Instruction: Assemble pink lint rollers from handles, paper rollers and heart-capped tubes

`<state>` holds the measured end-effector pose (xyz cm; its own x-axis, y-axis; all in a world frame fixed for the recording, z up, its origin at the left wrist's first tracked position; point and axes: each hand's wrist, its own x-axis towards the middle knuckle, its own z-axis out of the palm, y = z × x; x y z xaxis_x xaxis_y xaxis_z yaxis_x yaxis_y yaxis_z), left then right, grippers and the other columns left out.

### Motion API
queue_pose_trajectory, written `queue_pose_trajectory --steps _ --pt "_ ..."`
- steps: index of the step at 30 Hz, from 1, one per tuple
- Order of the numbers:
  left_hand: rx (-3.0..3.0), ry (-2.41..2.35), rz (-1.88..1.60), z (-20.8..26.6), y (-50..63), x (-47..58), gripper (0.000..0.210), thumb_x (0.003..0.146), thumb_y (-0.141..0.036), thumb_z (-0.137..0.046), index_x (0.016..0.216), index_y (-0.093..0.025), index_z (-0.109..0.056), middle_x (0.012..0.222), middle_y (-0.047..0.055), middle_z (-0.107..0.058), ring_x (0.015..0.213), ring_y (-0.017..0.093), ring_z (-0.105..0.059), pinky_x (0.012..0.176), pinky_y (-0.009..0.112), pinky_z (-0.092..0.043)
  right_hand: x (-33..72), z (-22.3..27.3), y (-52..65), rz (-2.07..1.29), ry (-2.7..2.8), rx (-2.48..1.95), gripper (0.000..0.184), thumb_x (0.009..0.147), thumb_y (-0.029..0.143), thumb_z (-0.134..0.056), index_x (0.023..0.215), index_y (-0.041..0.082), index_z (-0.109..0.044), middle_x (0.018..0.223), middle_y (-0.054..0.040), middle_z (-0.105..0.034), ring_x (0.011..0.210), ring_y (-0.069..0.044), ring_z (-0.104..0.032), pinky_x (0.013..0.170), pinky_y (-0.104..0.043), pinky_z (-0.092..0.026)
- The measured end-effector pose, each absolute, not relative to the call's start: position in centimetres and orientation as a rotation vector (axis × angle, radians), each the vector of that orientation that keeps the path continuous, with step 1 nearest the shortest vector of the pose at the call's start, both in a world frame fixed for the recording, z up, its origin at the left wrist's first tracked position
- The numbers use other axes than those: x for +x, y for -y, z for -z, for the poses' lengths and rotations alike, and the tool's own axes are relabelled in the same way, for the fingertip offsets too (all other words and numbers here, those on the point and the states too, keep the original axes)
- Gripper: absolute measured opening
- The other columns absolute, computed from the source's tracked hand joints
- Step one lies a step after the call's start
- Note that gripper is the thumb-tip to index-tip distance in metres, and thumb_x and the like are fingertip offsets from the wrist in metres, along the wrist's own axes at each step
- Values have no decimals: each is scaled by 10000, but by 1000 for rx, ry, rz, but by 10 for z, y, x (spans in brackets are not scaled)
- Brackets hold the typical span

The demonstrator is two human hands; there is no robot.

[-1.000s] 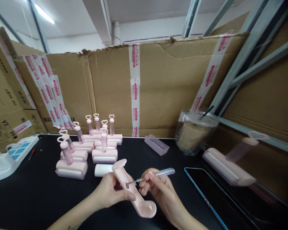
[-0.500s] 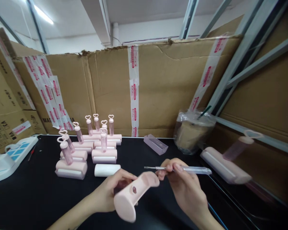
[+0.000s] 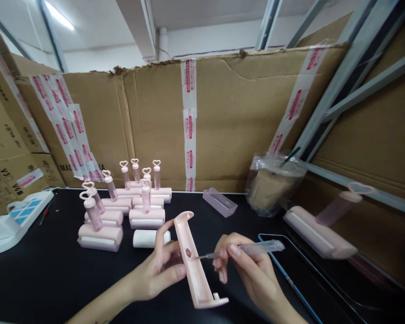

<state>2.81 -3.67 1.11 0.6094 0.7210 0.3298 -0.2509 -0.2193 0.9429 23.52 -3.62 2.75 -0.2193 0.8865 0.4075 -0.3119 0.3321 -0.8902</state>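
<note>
My left hand (image 3: 164, 270) grips a pink lint roller cover (image 3: 197, 281) by its back, with the hollow inner side turned towards my right. A small reddish-brown piece shows in the opening at the middle of the cover. Pinched in my right hand (image 3: 245, 265) is a thin screwdriver (image 3: 263, 247) with a clear handle. Its tip points left and lies at the inside of the cover, close to that opening; whether it touches cannot be told. Behind my left hand a white paper roll (image 3: 148, 239) lies on the black table.
Several finished-looking pink lint rollers (image 3: 146, 219) with heart-topped handles stand at left. A clear pinkish case (image 3: 219, 202) lies near the cardboard wall (image 3: 222, 126). At right are a bagged drink cup (image 3: 270, 189), another lint roller (image 3: 319, 231) and a blue-edged phone-like object (image 3: 290, 281). A power strip (image 3: 23, 218) sits far left.
My left hand has turned the cover so its hollow side shows and it stands more upright. The screwdriver tip has moved left and down to the cover's middle.
</note>
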Motion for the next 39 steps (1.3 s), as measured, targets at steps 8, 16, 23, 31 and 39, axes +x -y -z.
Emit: queue_pose_trajectory --steps 8,16,23,31,39 --pt "1589 -650 -823 -14 40 20 448 886 -432 -449 1252 -174 -429 1207 110 -496 1118 247 -453 958 385 -345 230 -31 41 -1290 1291 -605 217 825 323 -589 689 156 -611 610 -20 -640 409 -136 -595 430 -243 -448" --pt "1636 -570 -859 -8 39 22 385 864 -444 -489 1136 -172 -465 984 63 -525 936 204 -498 847 338 -408 231 -31 41 -1318 1273 -562 196 833 294 -584 697 156 -616 632 -21 -637 436 -133 -614 450 -232 -463" --pt "1722 -523 -791 -13 39 18 397 855 -431 -507 1136 -153 -461 1039 82 -514 940 207 -511 834 325 -418 233 -27 40 -1365 1314 -582 210 830 301 -581 684 152 -607 603 -23 -630 416 -143 -603 433 -252 -472" --pt "1757 -598 -789 -12 39 19 461 849 -418 -520 1213 -151 -426 1150 124 -526 1013 238 -537 860 343 -434 232 -26 40 -1261 1339 -585 205 830 302 -580 693 155 -619 620 -24 -630 421 -146 -608 450 -258 -467" --pt "1796 -625 -755 -14 37 22 355 859 -409 -503 1071 -124 -519 1026 101 -567 952 224 -560 847 325 -452 231 -27 41 -1218 1351 -605 214 835 299 -577 687 151 -624 619 -19 -625 425 -135 -604 470 -252 -466"
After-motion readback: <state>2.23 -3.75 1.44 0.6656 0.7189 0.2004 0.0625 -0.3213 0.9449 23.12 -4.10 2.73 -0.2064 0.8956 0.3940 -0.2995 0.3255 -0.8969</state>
